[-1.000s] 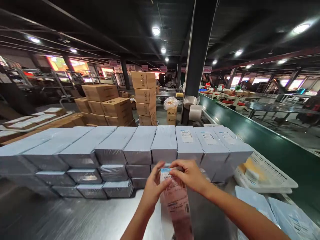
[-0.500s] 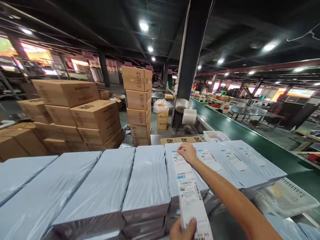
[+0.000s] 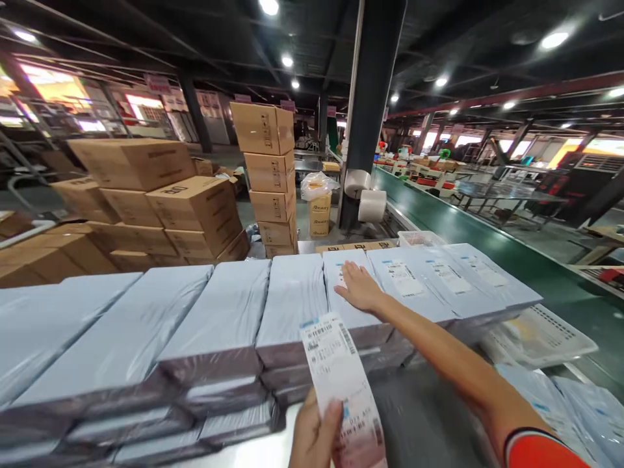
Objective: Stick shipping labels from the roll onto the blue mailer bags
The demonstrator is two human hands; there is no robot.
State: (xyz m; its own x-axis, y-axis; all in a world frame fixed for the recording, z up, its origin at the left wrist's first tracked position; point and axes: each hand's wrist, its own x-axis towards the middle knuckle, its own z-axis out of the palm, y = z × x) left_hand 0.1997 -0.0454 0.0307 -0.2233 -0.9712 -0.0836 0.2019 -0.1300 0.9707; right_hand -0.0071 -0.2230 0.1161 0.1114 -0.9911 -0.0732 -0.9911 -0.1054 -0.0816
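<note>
A strip of printed white labels [image 3: 336, 364] hangs in my left hand [image 3: 316, 429], pinched between thumb and fingers at the bottom centre. My right hand [image 3: 359, 286] lies flat with fingers spread on a pale blue wrapped package [image 3: 353, 317], over a label that it mostly covers. To its right, labels show on several packages, among them one label [image 3: 403, 278] and another [image 3: 449, 277]. On the left, the wrapped packages [image 3: 295, 292] have no labels on top. The packages stand in stacked rows.
Cardboard boxes [image 3: 195, 208] are piled at the left, and a tall box stack [image 3: 270, 172] stands behind the packages. A dark pillar [image 3: 373, 97] rises behind. A green conveyor [image 3: 439, 214] runs along the right, near a white basket [image 3: 541, 335].
The label strip has parted: one label is under my right hand, which has flattened from a pinch. My left hand has moved left with the remaining strip. The view has shifted.
</note>
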